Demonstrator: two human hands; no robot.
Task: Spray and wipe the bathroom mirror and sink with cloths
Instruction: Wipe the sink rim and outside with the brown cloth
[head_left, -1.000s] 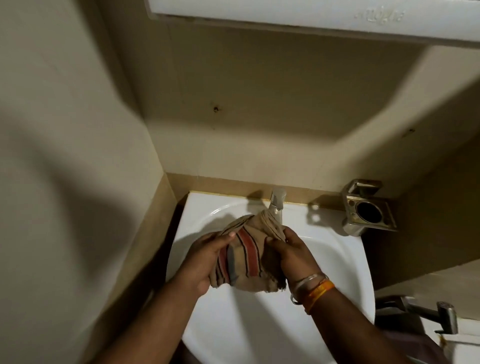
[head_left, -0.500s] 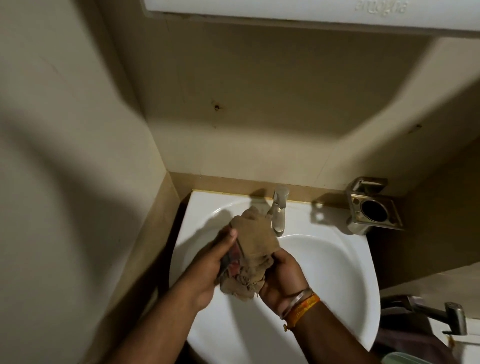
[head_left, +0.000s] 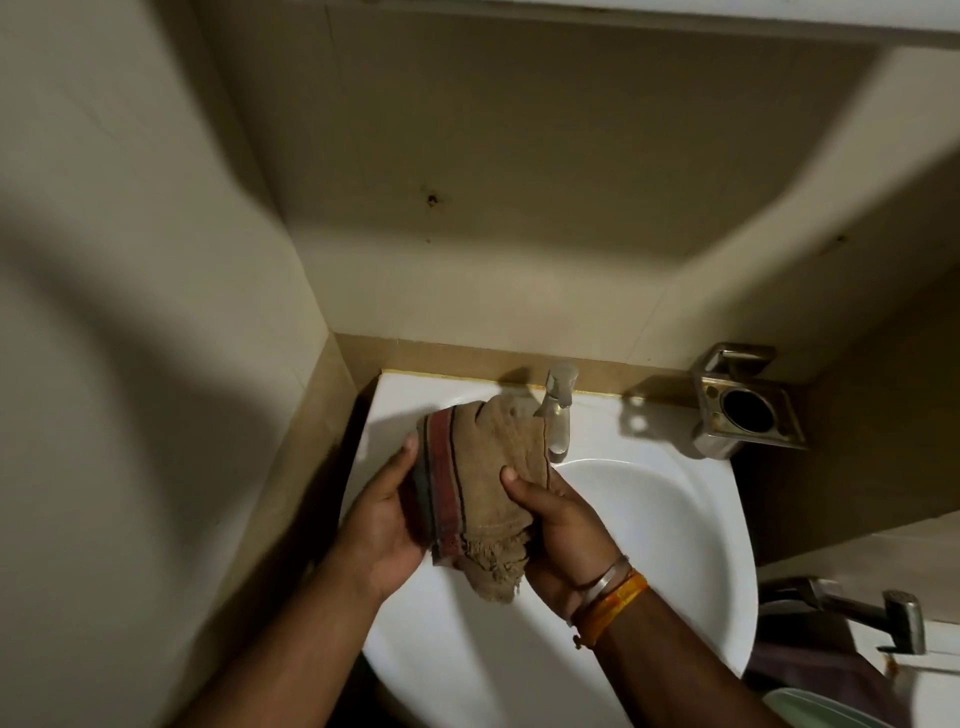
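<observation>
Tan cloth (head_left: 488, 483) in both hands' grip, over sink (head_left: 649, 519)

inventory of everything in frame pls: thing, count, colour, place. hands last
cloth: 1, tan with red and dark stripes, bunched, held over the sink's left side
sink: 1, white, against the back wall
tap: 1, silver, centre of the sink's back rim, partly behind the cloth
holder: 1, metal with a round opening, on the wall right of the sink
metal fitting: 1, grey, lower right; what it is unclear
cabinet or mirror underside: 1, white, top edge
bangles: several, silver and orange, on the right wrist
left hand: grips the cloth's striped left side
right hand: grips the cloth's right side, thumb on top
</observation>
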